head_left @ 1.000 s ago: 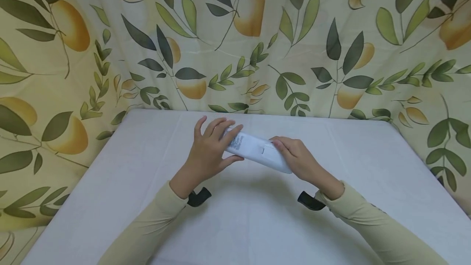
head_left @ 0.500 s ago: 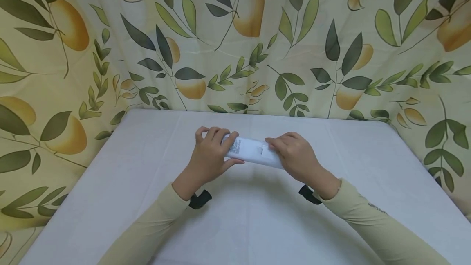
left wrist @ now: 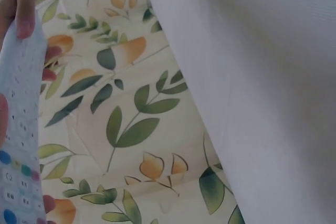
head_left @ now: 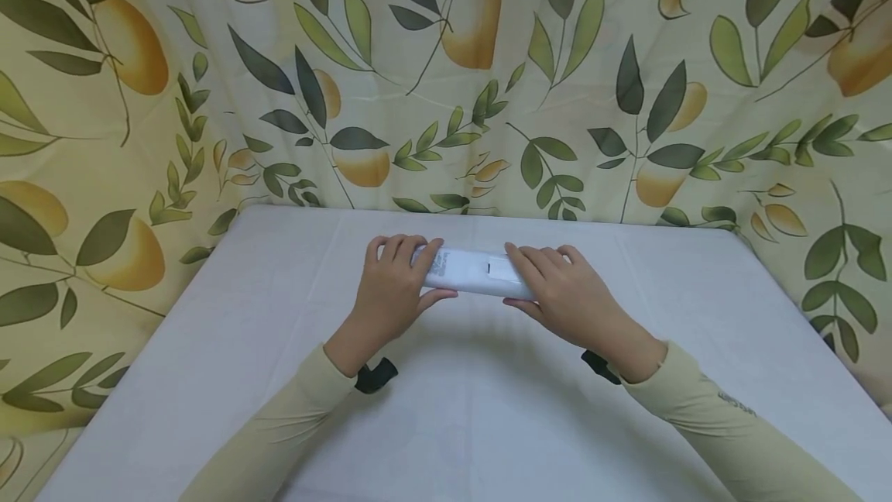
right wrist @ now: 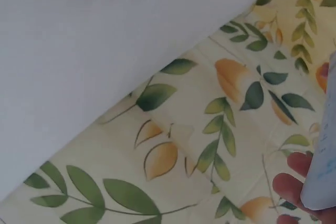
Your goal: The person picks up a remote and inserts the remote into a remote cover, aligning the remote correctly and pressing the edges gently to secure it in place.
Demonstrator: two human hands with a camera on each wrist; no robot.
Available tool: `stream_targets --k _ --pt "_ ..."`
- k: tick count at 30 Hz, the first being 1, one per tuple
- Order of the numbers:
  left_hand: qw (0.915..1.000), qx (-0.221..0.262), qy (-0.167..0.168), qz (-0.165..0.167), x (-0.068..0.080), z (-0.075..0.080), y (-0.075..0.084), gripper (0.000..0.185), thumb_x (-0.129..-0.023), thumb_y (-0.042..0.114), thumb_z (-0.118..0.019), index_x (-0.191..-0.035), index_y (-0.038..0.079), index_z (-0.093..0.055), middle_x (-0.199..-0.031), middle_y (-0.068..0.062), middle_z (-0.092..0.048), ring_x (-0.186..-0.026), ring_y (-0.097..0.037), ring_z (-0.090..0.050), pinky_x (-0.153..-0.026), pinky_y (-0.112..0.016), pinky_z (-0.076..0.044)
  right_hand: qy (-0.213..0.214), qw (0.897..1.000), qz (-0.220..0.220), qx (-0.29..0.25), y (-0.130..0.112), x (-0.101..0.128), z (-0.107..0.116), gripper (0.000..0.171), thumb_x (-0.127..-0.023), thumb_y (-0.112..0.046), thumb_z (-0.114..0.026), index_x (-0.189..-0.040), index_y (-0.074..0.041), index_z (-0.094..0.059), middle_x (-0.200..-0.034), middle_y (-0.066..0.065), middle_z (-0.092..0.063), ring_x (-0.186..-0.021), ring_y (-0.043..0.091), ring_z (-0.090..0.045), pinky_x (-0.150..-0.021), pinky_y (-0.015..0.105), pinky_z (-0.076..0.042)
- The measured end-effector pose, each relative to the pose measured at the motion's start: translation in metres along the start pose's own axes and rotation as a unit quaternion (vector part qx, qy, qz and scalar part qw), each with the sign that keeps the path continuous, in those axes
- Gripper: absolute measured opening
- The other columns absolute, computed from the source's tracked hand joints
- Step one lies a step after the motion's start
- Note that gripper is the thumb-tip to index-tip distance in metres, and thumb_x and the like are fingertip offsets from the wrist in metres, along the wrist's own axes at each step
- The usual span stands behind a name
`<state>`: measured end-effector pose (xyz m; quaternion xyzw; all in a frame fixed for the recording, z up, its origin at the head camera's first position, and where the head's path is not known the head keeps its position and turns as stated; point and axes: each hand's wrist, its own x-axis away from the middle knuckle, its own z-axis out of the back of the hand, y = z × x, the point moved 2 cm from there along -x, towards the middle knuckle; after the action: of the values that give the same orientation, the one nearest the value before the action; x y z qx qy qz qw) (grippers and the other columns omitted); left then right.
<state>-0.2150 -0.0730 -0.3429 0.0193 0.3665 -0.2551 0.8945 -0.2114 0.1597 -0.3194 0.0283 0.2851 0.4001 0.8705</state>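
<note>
left sleeve (head_left: 279, 432): we see a pale beige cuff crossing the table from the lower left.
left hand (head_left: 393, 285): we find its fingers curled over the left end of the remote, thumb under the near edge.
remote (head_left: 474, 273): we note a white remote control, lying crosswise between both hands near the far side of the table, back face up; the left wrist view shows its button side (left wrist: 21, 129).
right hand (head_left: 560, 293): we see its fingers wrapped over the remote's right end.
table (head_left: 488, 424): we see a white surface.
curtain (head_left: 446, 76): we see leaf-and-fruit fabric behind the table.
</note>
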Motion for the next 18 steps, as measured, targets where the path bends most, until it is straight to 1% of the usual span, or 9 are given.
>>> stream_targets --k 2,4,6,8,11,12,14,16,18 --pt "0.9998 0.017 0.0 -0.006 0.0 -0.001 -0.002 0.067 -0.073 0.057 -0.07 -0.124 0.014 -0.059 -0.109 -0.008 -0.062 -0.1 -0.024 -0.058 -0.086 -0.042 -0.043 0.008 1.0 -0.017 -0.022 0.002 0.003 -0.001 0.07 -0.074 -0.036 -0.078 -0.126 0.002 -0.052 -0.111 0.017 -0.066 -0.091 0.031 -0.066 -0.075 0.043 -0.053" --pt "0.9988 0.045 0.001 -0.018 -0.001 -0.001 -0.005 0.063 -0.074 0.049 -0.073 -0.125 0.014 -0.058 -0.108 -0.007 -0.063 -0.099 -0.022 -0.06 -0.085 -0.04 -0.045 0.009 0.996 -0.049 -0.075 0.006 0.007 -0.001 0.064 -0.075 -0.031 -0.077 -0.124 0.002 -0.052 -0.11 0.016 -0.066 -0.086 0.029 -0.066 -0.072 0.041 -0.054" --pt "0.9967 0.075 0.0 -0.03 -0.002 0.0 -0.008 0.059 -0.075 0.035 -0.077 -0.125 0.013 -0.056 -0.106 -0.007 -0.062 -0.097 -0.02 -0.062 -0.084 -0.039 -0.047 0.011 0.984 -0.098 -0.151 0.011 0.01 -0.002 0.056 -0.077 -0.024 -0.076 -0.122 0.0 -0.052 -0.107 0.016 -0.065 -0.082 0.026 -0.063 -0.069 0.039 -0.054" --pt "0.9934 0.11 -0.004 -0.034 -0.003 0.0 -0.009 0.06 -0.073 0.023 -0.08 -0.126 0.011 -0.054 -0.104 -0.008 -0.062 -0.096 -0.02 -0.062 -0.083 -0.037 -0.048 0.005 0.963 -0.15 -0.225 0.016 0.012 -0.002 0.047 -0.08 -0.018 -0.073 -0.119 -0.003 -0.052 -0.106 0.015 -0.064 -0.076 0.022 -0.061 -0.064 0.034 -0.052" --pt "0.9861 0.163 -0.017 -0.027 -0.002 -0.001 -0.009 0.064 -0.072 0.01 -0.08 -0.128 0.009 -0.05 -0.104 -0.009 -0.059 -0.095 -0.02 -0.06 -0.081 -0.037 -0.049 -0.023 0.919 -0.231 -0.318 0.022 0.012 -0.006 0.036 -0.085 -0.014 -0.068 -0.115 -0.006 -0.05 -0.104 0.016 -0.062 -0.069 0.019 -0.06 -0.054 0.028 -0.05" --pt "0.9833 0.179 -0.022 -0.021 -0.002 -0.001 -0.009 0.065 -0.071 0.009 -0.08 -0.129 0.008 -0.05 -0.104 -0.01 -0.059 -0.094 -0.02 -0.06 -0.08 -0.037 -0.049 -0.032 0.906 -0.254 -0.338 0.024 0.011 -0.007 0.034 -0.087 -0.015 -0.066 -0.115 -0.007 -0.049 -0.105 0.017 -0.061 -0.067 0.019 -0.06 -0.051 0.027 -0.049" --pt "0.9794 0.199 -0.034 -0.007 -0.001 -0.002 -0.009 0.065 -0.071 0.01 -0.081 -0.128 0.007 -0.05 -0.106 -0.01 -0.058 -0.093 -0.019 -0.058 -0.081 -0.037 -0.048 -0.049 0.884 -0.29 -0.364 0.027 0.011 -0.008 0.033 -0.09 -0.018 -0.063 -0.116 -0.008 -0.047 -0.109 0.019 -0.059 -0.061 0.018 -0.059 -0.046 0.024 -0.046" --pt "0.9801 0.195 -0.037 0.005 0.0 -0.001 -0.009 0.063 -0.072 0.017 -0.081 -0.126 0.007 -0.051 -0.106 -0.009 -0.059 -0.092 -0.018 -0.059 -0.083 -0.038 -0.048 -0.057 0.871 -0.311 -0.376 0.029 0.01 -0.009 0.034 -0.091 -0.019 -0.061 -0.119 -0.008 -0.044 -0.113 0.02 -0.057 -0.059 0.017 -0.058 -0.045 0.022 -0.045" --pt "0.9839 0.175 -0.036 0.012 0.0 -0.001 -0.009 0.063 -0.072 0.027 -0.081 -0.124 0.007 -0.053 -0.105 -0.006 -0.062 -0.091 -0.017 -0.06 -0.087 -0.039 -0.045 -0.062 0.866 -0.315 -0.382 0.031 0.01 -0.009 0.037 -0.091 -0.018 -0.061 -0.122 -0.009 -0.043 -0.118 0.021 -0.054 -0.058 0.017 -0.056 -0.045 0.021 -0.044"
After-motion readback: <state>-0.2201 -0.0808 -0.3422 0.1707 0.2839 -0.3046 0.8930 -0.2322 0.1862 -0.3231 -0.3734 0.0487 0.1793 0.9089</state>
